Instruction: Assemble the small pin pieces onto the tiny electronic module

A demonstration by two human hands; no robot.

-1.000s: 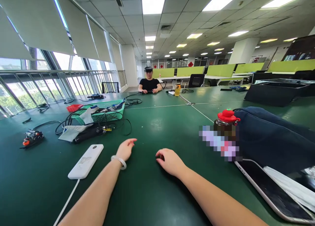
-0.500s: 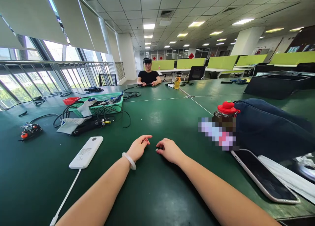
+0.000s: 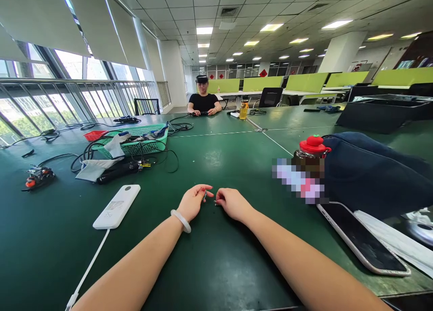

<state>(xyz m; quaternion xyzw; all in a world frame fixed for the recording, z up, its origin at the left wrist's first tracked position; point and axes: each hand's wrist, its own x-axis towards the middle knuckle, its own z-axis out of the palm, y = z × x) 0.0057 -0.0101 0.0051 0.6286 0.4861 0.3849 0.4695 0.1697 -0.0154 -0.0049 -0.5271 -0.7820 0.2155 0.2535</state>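
Note:
Over the dark green table [image 3: 209,252], my left hand [image 3: 193,201], with a white bangle [image 3: 181,220] at its wrist, pinches a small dark-and-silver piece [image 3: 204,195] between thumb and fingers. Just to its right, my right hand [image 3: 233,204] is closed, palm down, its fingertips on a tiny silvery piece [image 3: 215,202]. A narrow gap separates the two hands. Both pieces are too small and too covered by fingers for me to name their kind.
A white power bank [image 3: 117,207] with a cable lies left. Beyond it stands a green basket [image 3: 149,144] of cables and gloves. At right are a phone [image 3: 361,239], a dark blue bag [image 3: 375,175] and a red-capped bottle [image 3: 311,149]. Across the table sits a person [image 3: 203,101].
My left hand has moved slightly right, closer to my right hand, and a small piece now shows in its fingers. The dark piece at my right fingertips has given way to a tiny silvery one.

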